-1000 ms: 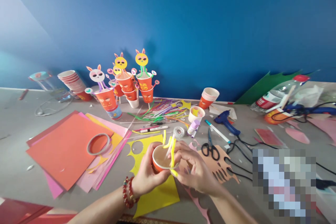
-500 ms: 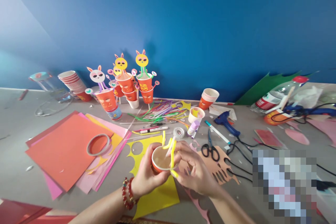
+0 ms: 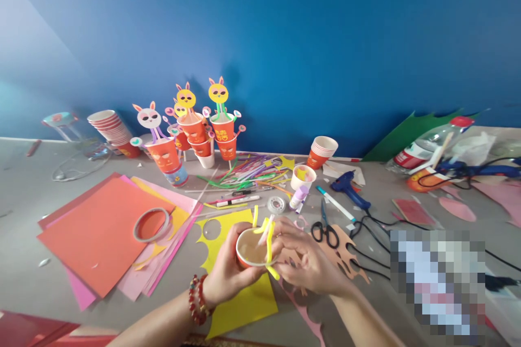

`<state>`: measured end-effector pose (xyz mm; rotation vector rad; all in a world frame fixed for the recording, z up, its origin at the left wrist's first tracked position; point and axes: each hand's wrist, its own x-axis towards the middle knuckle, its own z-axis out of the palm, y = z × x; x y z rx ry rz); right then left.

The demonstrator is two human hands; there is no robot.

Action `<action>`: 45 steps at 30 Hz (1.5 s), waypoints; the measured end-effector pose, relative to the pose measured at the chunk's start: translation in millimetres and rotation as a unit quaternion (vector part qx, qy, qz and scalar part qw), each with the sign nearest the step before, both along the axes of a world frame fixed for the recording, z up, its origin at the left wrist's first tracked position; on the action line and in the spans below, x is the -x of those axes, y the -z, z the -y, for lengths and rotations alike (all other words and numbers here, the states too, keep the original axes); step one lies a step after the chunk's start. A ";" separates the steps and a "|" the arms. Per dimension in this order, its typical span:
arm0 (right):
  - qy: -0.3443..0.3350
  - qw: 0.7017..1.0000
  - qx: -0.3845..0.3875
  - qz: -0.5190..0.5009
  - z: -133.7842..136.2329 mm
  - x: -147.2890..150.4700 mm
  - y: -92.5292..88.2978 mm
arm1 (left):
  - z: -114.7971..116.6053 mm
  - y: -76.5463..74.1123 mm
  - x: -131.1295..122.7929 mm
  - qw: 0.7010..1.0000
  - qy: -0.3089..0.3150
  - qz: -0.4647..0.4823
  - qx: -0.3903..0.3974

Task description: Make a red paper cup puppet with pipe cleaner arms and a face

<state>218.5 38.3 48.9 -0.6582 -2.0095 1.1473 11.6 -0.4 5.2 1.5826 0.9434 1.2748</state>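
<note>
My left hand point(image 3: 228, 271) is wrapped round an orange paper cup point(image 3: 249, 249), held tilted with its mouth towards me. Several yellow straws point(image 3: 266, 236) stick out of the cup. My right hand point(image 3: 309, 260) pinches those straws at the cup's right rim. Both hands hover above a yellow paper sheet point(image 3: 244, 303) with cut-out holes. A red bead bracelet point(image 3: 197, 298) sits on my left wrist.
Orange and pink paper sheets point(image 3: 101, 227) with a tape ring point(image 3: 152, 223) lie at left. Bunny-topped cups point(image 3: 195, 130) and cup stacks point(image 3: 323, 150) stand at the back. Loose straws point(image 3: 244, 171), scissors point(image 3: 324, 227), a blue glue gun point(image 3: 348, 187), pens and cables lie around.
The cup and both hands have stayed nearly in place. My right fingers have shifted slightly on the yellow straws.
</note>
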 end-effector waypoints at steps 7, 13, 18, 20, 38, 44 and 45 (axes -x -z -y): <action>-0.014 1.000 0.014 0.007 -1.8 -1.4 -6.3 | -0.9 3.7 3.1 0.999 0.033 -0.002 -0.008; -0.002 1.000 -0.021 0.020 0.2 -1.0 -4.8 | -1.3 3.2 2.2 0.999 0.026 -0.009 -0.028; -0.011 0.999 -0.029 0.026 0.7 0.1 -5.2 | 0.2 -0.8 -1.4 0.999 -0.004 -0.023 -0.034; -0.011 0.999 -0.031 0.025 1.4 1.3 -5.5 | 0.6 -1.7 -2.1 0.999 -0.013 -0.025 -0.035; 0.071 0.991 -0.112 -0.017 7.4 9.8 3.3 | 1.0 0.4 -1.9 0.996 -0.064 -0.043 -0.044; 0.080 0.989 -0.124 -0.020 9.2 12.6 5.0 | 0.5 0.2 -1.4 0.995 -0.069 -0.047 -0.054; 0.078 0.989 -0.126 -0.020 9.1 12.5 5.3 | 0.4 -0.3 -1.2 0.995 -0.065 -0.047 -0.052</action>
